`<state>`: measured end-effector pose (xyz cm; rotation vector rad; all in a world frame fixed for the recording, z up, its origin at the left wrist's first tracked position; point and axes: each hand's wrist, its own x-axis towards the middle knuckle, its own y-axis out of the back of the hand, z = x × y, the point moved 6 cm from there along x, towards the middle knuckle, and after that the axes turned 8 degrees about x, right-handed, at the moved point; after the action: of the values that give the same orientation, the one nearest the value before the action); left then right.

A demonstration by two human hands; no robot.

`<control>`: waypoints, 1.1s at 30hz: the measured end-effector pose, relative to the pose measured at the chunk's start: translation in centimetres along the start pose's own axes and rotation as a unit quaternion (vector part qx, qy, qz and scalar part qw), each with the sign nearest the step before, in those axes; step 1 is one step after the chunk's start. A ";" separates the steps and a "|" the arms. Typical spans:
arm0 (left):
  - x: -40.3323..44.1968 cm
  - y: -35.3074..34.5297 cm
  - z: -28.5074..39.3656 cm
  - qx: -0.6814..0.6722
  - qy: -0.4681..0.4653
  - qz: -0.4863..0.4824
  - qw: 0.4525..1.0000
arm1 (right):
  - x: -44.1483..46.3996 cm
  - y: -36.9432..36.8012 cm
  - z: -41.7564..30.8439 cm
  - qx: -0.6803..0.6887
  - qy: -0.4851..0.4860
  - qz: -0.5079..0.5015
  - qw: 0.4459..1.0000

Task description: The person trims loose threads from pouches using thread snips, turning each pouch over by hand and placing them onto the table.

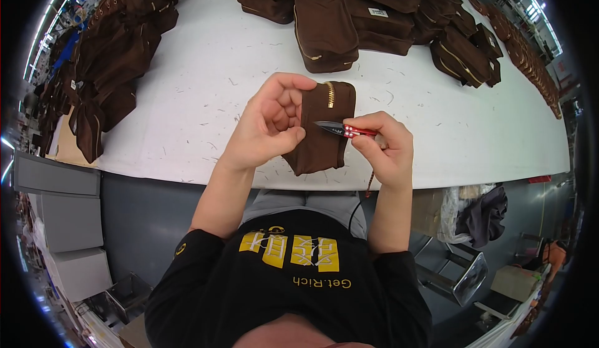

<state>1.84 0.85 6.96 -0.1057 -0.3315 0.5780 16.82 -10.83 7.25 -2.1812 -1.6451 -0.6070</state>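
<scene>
My left hand [269, 120] grips the left side of a brown fabric pouch [321, 145], thumb and fingers curled at its edge. A short gold zipper [331, 95] shows near the pouch's upper end. My right hand [388, 145] is closed on thread snips [359, 131] with a red handle and dark pointed blades. The blades point left, over the face of the pouch; whether they touch the fabric I cannot tell. A thin cord hangs below my right hand.
Brown bags with gold zippers [326, 31] are heaped along the far side of the white table [206, 92]; another pile [118, 61] lies left. Thread scraps are scattered over the tabletop. Grey boxes [65, 220] stand lower left, a metal-framed stool [452, 270] lower right.
</scene>
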 end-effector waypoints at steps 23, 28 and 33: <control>-0.1 -0.1 -0.1 0.027 0.003 -0.014 1.000 | 0.4 -0.1 -0.9 -0.094 -0.031 -0.008 0.995; 0.0 -0.2 -0.3 0.024 -0.001 -0.013 1.000 | 0.3 -0.1 -0.9 -0.082 -0.032 -0.006 0.996; -0.1 -0.1 -0.2 0.028 0.004 -0.013 1.000 | -0.1 -0.3 -0.1 -0.048 -0.023 0.005 0.999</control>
<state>1.85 0.68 6.73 -0.0495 -0.3076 0.5614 16.48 -10.91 7.29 -2.2862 -1.6606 -0.6505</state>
